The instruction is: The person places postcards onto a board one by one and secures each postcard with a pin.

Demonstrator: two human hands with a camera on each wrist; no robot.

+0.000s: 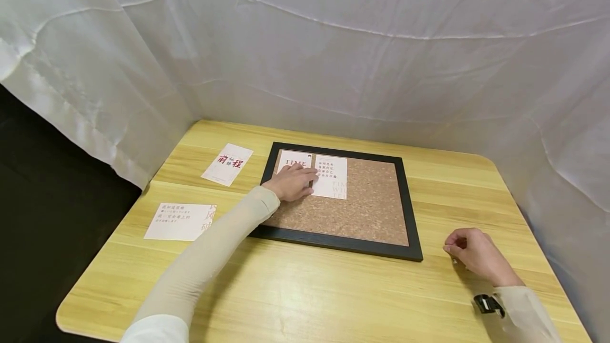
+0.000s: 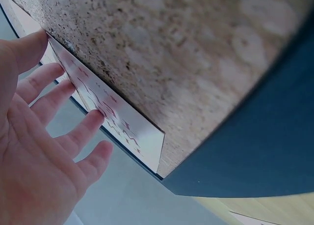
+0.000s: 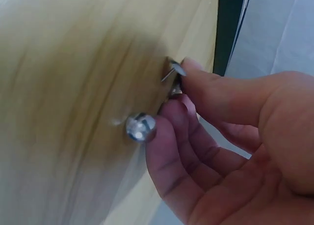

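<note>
My left hand rests with spread fingers on two white printed cards on a black-framed cork board. It overlaps the lower part of the card headed TIME, and its fingertips reach the left edge of the card with dark writing. A small dark spot marks the TIME card's top right corner. To the right of the board, my right hand is low over the table, fingers curled. In the right wrist view, a thumbtack is at its thumb tip, and a round silver tack is beside a fingertip.
Two more printed cards lie left of the board: one with large red characters, one lying sideways nearer the front. The wooden table has rounded corners. A pale curtain hangs behind it and along the sides.
</note>
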